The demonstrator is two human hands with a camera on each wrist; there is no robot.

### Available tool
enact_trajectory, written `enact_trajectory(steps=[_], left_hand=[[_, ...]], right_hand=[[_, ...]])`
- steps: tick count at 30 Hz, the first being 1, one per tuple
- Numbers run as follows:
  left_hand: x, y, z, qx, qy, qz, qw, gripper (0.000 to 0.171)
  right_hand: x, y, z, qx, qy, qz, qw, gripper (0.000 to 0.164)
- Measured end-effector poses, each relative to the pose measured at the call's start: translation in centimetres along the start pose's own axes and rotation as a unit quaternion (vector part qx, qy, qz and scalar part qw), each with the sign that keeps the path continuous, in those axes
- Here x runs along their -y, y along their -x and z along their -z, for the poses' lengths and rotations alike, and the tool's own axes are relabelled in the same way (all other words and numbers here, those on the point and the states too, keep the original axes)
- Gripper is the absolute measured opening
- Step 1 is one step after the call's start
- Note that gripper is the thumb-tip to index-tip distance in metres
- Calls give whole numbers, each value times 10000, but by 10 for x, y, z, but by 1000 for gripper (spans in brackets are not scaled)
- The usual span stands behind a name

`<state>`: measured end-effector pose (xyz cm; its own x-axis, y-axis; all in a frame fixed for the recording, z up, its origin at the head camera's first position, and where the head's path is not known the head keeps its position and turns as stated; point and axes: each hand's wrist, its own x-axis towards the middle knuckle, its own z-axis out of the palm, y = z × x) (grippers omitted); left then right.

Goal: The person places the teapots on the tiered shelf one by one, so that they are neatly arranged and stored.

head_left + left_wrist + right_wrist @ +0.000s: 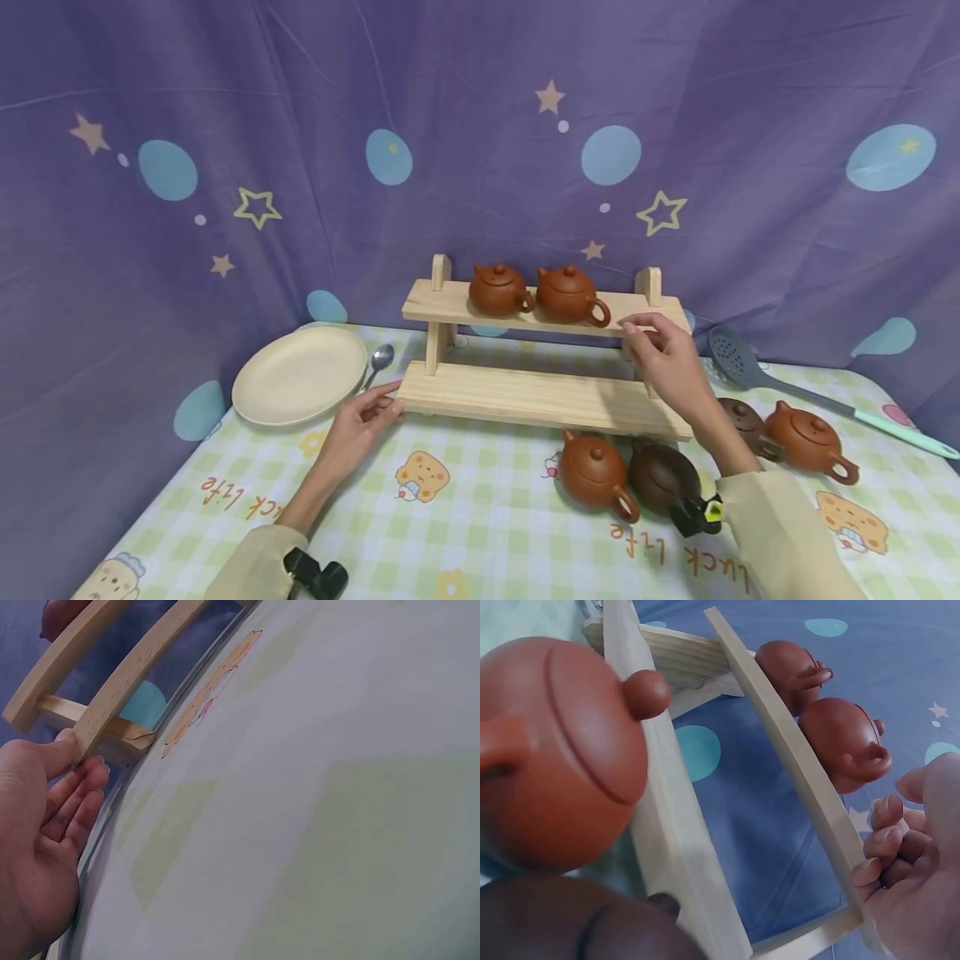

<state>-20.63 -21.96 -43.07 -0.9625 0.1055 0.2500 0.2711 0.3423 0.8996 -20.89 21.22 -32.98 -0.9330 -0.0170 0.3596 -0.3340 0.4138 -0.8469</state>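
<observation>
A two-tier wooden shelf [525, 392] stands at the back of the table. My left hand [360, 423] pinches the left end of its lower board, thumb on top and fingers beneath; the left wrist view shows this hand [45, 825] at the board's end. Two reddish-brown teapots, one on the left [497, 292] and one nearer the middle [566, 296], sit on the upper board, handles toward the right. Just right of the nearer handle, my right hand [667, 358] hovers at the upper board's front edge, fingers loosely bent, thumb apart, holding nothing [915, 855].
In front of the shelf stand a reddish teapot [594, 473] and a dark brown one [663, 479]. Farther right are another dark teapot [742, 421] and a reddish one [806, 437], with a slotted skimmer [738, 358] behind. A cream plate [300, 375] and spoon [382, 358] lie left.
</observation>
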Motion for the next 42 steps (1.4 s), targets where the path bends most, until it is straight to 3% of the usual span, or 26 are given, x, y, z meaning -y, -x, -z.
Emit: enact_trajectory(steps=[9,25,42], left_hand=[[0,0,0,-21,58,-20,10000,42],[-1,1,0,8,44,52,10000,44],[-1,0,1,30,55,11,10000,44]], right_hand=[[-17,29,11,-135,401,-48,9991,34],[-42,80,31,-133,566,-205,9981,32],[-58,111,45,-210,705,-627,9953,29]])
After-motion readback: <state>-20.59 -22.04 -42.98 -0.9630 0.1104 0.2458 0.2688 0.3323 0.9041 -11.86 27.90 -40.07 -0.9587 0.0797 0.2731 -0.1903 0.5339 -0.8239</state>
